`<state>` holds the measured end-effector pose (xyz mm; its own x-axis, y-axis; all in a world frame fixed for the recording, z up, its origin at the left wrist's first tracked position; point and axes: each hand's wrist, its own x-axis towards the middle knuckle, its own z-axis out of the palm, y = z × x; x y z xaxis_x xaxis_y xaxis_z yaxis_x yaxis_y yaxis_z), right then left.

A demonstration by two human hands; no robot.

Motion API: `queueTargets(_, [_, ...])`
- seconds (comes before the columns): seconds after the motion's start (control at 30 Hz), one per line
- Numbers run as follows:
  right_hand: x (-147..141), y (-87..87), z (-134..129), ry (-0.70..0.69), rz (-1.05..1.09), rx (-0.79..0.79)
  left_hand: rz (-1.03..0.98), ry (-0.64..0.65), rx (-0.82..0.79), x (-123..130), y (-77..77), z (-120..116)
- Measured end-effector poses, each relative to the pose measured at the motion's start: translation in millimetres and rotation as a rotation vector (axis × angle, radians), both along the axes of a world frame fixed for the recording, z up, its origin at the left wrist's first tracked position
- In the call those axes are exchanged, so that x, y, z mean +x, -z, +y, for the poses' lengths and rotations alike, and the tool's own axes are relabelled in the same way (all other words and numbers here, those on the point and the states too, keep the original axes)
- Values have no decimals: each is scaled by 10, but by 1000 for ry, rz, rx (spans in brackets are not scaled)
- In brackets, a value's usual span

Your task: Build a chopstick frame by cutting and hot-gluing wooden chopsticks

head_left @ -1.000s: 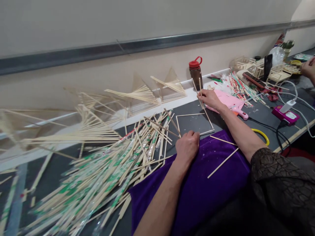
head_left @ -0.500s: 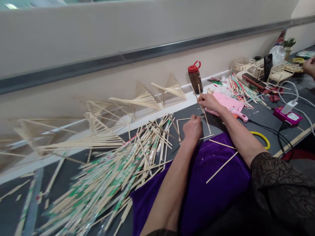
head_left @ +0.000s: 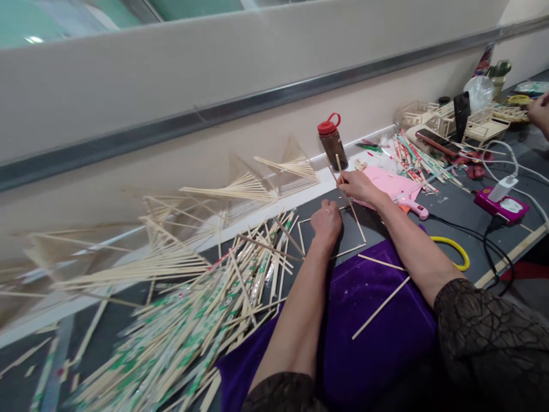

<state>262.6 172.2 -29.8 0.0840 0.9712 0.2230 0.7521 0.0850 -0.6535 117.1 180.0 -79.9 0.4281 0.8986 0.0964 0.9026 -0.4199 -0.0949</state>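
My right hand (head_left: 355, 186) pinches an upright wooden stick (head_left: 339, 165) near the back of the dark table, by the red-capped bottle (head_left: 331, 143). Left of it and nearer me, my left hand (head_left: 327, 220) is closed low over a frame of thin sticks (head_left: 358, 224) lying on the table; its fingertips are hidden. A purple cloth (head_left: 373, 337) lies in front of both hands, with two loose sticks (head_left: 380, 309) on it. The pink glue gun (head_left: 412, 207) rests beside my right forearm, near a pink sheet (head_left: 388, 186).
A heap of wrapped sticks (head_left: 206, 303) covers the left. Twisted stick models (head_left: 240, 191) stand along the wall. Yellow-handled scissors (head_left: 454, 247), a purple power socket (head_left: 501, 205) with cables, and phones (head_left: 437, 141) lie right. Another person's hand (head_left: 539, 114) is at the right edge.
The view has shifted, so the scene sits slightly lower and further left. Both hands keep nearly the same places over the stick frame.
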Motion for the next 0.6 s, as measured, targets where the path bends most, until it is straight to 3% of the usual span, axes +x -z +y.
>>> queueTargets(0.6, [-88, -31, -33, 12, -11, 20, -15, -6, 18, -6, 67, 87])
